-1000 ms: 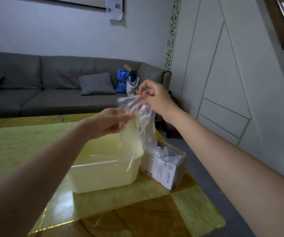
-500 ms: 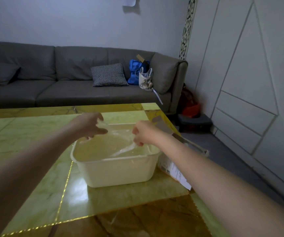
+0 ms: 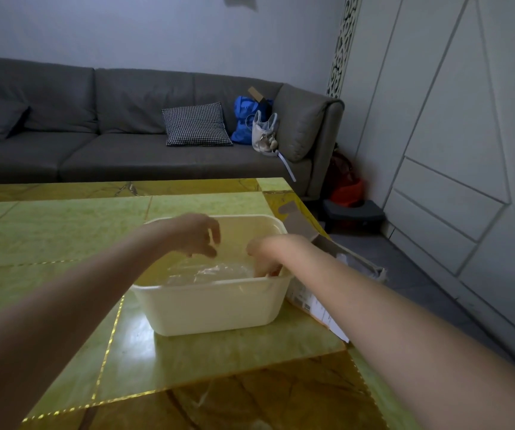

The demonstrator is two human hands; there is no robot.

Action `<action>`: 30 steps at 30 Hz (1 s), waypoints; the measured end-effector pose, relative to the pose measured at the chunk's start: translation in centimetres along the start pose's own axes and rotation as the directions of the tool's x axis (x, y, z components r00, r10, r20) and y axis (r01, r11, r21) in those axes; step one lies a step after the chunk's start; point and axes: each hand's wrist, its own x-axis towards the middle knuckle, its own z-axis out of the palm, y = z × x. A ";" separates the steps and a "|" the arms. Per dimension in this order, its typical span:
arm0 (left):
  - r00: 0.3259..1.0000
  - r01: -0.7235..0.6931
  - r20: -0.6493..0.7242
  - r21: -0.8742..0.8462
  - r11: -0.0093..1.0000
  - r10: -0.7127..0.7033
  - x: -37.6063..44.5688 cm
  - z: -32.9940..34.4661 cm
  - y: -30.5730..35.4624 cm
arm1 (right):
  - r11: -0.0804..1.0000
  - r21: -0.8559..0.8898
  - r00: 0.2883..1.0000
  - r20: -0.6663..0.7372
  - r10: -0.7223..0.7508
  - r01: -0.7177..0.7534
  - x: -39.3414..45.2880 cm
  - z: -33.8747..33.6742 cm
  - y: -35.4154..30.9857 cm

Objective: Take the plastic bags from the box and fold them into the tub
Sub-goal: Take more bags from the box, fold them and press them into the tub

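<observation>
A cream plastic tub (image 3: 213, 305) stands on the table in front of me. A clear crumpled plastic bag (image 3: 209, 271) lies on its floor. My left hand (image 3: 199, 235) hovers over the tub's left half with loosely curled fingers, holding nothing, clear of the bag. My right hand (image 3: 265, 254) reaches down inside the tub's right corner, its fingers pointing down onto the bag's right end; the tub's rim hides the fingertips. To the tub's right, partly behind my right forearm, lies the open cardboard box (image 3: 312, 302) with more white plastic (image 3: 343, 259) inside.
The green and gold marble table (image 3: 64, 243) ends just right of the box, with grey floor (image 3: 420, 290) beyond. The box's brown flap (image 3: 293, 217) sticks up behind the tub. A grey sofa (image 3: 110, 150) with a checked cushion and bags stands behind the table.
The bag went from being held up in both hands down into the tub. My left hand has let go and lifted off it; my right hand has gone deeper into the tub.
</observation>
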 end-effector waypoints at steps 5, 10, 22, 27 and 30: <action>0.940 0.073 0.334 -0.011 0.997 -0.065 0.6 1.7 0.2 | 0.991 -0.126 0.983 -0.173 -0.062 0.040 -2.0 -1.5 -0.8; 0.997 -0.074 0.002 -0.125 0.989 0.075 -0.6 -0.1 3.5 | 0.999 0.014 0.888 -0.458 -0.037 0.048 -5.3 -3.9 1.8; 0.862 -0.454 -0.173 0.158 0.877 0.477 -1.9 1.1 13.4 | 0.941 0.320 0.947 -0.257 0.195 -0.107 -7.2 2.8 9.9; 0.894 -0.418 -0.030 0.299 0.858 0.447 -0.8 2.9 14.5 | 0.919 0.394 0.869 -0.451 0.205 -0.012 -6.6 3.6 10.0; 0.904 -0.404 0.005 0.331 0.853 0.427 -0.4 3.1 14.6 | 0.910 0.415 0.872 -0.444 0.205 -0.003 -6.3 3.4 10.8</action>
